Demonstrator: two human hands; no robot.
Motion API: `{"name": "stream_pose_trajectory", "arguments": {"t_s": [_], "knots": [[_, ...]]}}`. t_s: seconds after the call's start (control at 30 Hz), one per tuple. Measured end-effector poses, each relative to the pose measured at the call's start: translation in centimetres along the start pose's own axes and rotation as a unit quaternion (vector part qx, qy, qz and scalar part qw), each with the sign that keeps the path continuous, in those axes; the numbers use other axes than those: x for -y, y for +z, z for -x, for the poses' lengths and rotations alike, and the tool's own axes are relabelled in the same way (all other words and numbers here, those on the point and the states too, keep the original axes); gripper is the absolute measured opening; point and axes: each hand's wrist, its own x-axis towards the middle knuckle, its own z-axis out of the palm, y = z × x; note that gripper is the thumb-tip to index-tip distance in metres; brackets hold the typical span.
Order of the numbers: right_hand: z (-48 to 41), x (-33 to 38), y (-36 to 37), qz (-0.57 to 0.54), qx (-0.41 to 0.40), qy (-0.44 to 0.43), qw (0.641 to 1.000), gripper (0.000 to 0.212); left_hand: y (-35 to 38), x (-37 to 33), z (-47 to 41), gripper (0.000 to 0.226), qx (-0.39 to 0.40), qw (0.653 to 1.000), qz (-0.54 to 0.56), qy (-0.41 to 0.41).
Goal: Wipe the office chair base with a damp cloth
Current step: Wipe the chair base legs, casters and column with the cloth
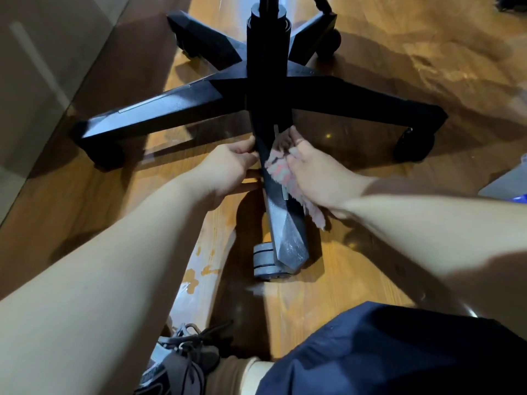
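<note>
Your right hand [319, 172] is bunching the cloth [281, 169] under palm and fingers and pressing it onto the right flank of the near leg [282, 220]. A tail of cloth is hanging out below the wrist. Your left hand [228, 169] is pinching the same leg's left edge, thumb on top, fingers curling under, so it's bracing.

The chair base [176, 106] is sitting upright on the floor [385, 67] right in front of you. Five black legs are fanning out from the column [268, 52], and the near one is pointing back at your knees.

Handling, my read:
- The cloth is soft and limp, so it's going to fold and slide unless you're holding it balled. The fluffy pink-and-white pile should be picking up dust fine.
- The base is stiff and probably heavy-ish, but it's riding on casters, so it's likely going to roll under a push. The bracing hand is doing real work.
- The best hold is mid-leg, where you're gripping now, not down at the caster [265, 265].
- The leg tip is showing pale dust or scuffs, so that end is looking unwiped.

The floor is glossy wood throwing a lot of glare, with worn pale patches near your shoe [176, 357]. A light wall or panel is running along the left. Something blue and white is poking in at the right edge; can't tell what.
</note>
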Motion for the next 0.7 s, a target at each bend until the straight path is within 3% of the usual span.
{"name": "stream_pose_trajectory", "arguments": {"t_s": [0.07, 0.13, 0.23, 0.3, 0.43, 0.5, 0.7], "knots": [[3.3, -0.5, 0.3, 0.064, 0.056, 0.006, 0.996, 0.057, 0.2, -0.4, 0.5, 0.047, -0.004, 1.000, -0.018, -0.004], [6.9, -1.1, 1.1, 0.054, 0.106, -0.045, 0.992, 0.064, 0.6, -0.7, 0.9, 0.049, -0.017, 0.999, -0.042, -0.008], [7.6, -1.3, 0.6, 0.106, 0.124, -0.040, 0.986, 0.067, 1.3, -0.9, 2.5, 0.048, -0.039, 0.997, -0.069, -0.020], [6.3, -0.2, 0.1, 0.113, 0.112, -0.012, 0.987, 0.065, 1.5, -0.6, 3.7, 0.047, -0.052, 0.997, -0.054, -0.029], [1.8, 1.4, 0.8, 0.062, 0.010, 0.000, 0.998, 0.058, 1.6, -0.2, 5.4, 0.048, -0.054, 0.997, 0.022, -0.052], [1.6, 1.5, 1.2, 0.073, 0.015, -0.008, 0.997, 0.057, 1.4, -0.3, 5.5, 0.051, -0.045, 0.996, 0.046, -0.058], [8.3, -0.3, 1.2, 0.156, 0.215, -0.021, 0.964, 0.071, 1.1, -0.3, 6.0, 0.053, -0.027, 0.991, 0.109, -0.074]]}}
